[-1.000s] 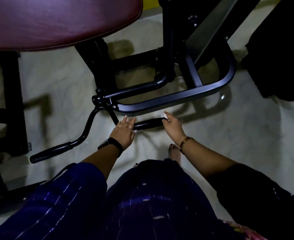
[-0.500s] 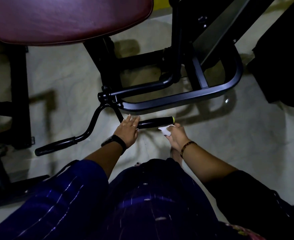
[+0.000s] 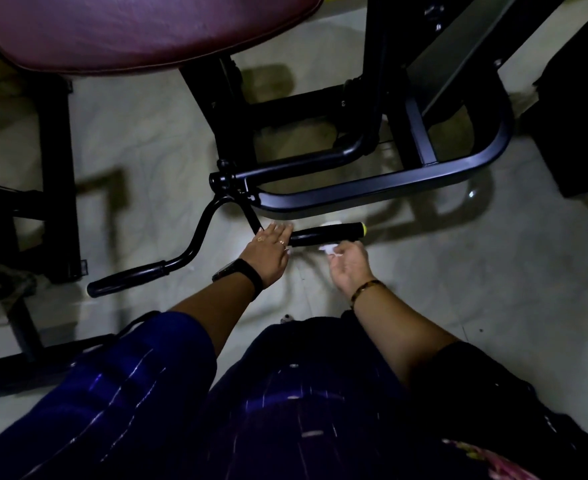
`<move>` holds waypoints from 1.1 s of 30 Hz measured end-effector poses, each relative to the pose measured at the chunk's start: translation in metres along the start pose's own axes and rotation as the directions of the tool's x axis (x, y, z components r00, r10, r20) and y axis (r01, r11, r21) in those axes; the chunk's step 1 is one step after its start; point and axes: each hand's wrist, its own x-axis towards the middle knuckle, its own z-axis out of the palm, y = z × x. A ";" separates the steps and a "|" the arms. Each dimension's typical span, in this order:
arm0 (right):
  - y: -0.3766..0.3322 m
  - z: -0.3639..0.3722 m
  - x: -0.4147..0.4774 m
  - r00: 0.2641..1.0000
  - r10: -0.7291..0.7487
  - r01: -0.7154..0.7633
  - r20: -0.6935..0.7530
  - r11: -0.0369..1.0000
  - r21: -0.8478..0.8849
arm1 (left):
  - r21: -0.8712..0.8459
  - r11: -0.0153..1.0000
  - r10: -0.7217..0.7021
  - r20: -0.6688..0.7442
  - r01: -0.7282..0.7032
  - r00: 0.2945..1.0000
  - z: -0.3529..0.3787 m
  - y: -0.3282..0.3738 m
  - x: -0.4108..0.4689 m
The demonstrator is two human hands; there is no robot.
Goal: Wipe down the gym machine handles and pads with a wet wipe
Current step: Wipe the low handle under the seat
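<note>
Nearly on the grip: wipe held just beside the handle

Start at the right hand's fingers (image 3: 341,252). They are curled and pinch a small, crumpled wet wipe (image 3: 327,249). The wipe sits just on the near side of the right grip (image 3: 323,233); whether it touches the grip I cannot tell in this dim light. The right hand (image 3: 349,266) is turned partly palm-up, with a bracelet (image 3: 367,287) on the wrist. The left hand (image 3: 270,252) has its fingers (image 3: 280,232) straight and together, laid flat over the bar where the right grip begins. It holds nothing and wears a watch (image 3: 240,271) on the wrist.

Outward from there, the right grip is a black sleeve with a yellow end cap (image 3: 363,229) at its right tip. It belongs to a bent black handlebar (image 3: 199,237) that runs left and nearward to the left grip (image 3: 129,277), well apart from both hands. Beyond the bar stands the black tubular frame (image 3: 389,188), and at the far left is the maroon seat pad (image 3: 140,29). Pale floor (image 3: 493,271) lies beneath it all.

I judge the wipe to be limp, light and damp. It could bunch up or slip out of a loose pinch, so it is better spread over the fingertips and wrapped round the grip. The grip looks like foam or rubber, slightly giving, with enough drag to snag the cloth. The handlebar seems to be pinned at the frame and may swing, so steadying it with the flat left hand makes sense. Whether the left grip and seat pad have been wiped, I cannot tell.
</note>
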 end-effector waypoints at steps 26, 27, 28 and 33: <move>-0.054 -0.027 -0.010 0.945 -0.291 0.327 0.151 0.881 -0.342 | 0.021 0.999 0.035 0.020 -0.036 0.999 0.000 -0.005 -0.001; -0.055 -0.025 -0.012 0.901 -0.373 0.431 0.220 0.729 -0.532 | 0.023 0.999 0.033 0.017 -0.033 0.999 -0.001 -0.005 -0.002; -0.055 -0.023 -0.013 0.852 -0.412 0.514 0.323 0.540 -0.666 | 0.026 0.999 0.029 0.015 -0.030 0.999 -0.001 -0.004 -0.002; -0.042 -0.016 -0.022 0.702 -0.448 0.530 0.553 -0.190 -0.826 | 0.031 0.999 0.016 0.028 -0.017 0.999 -0.003 -0.001 -0.002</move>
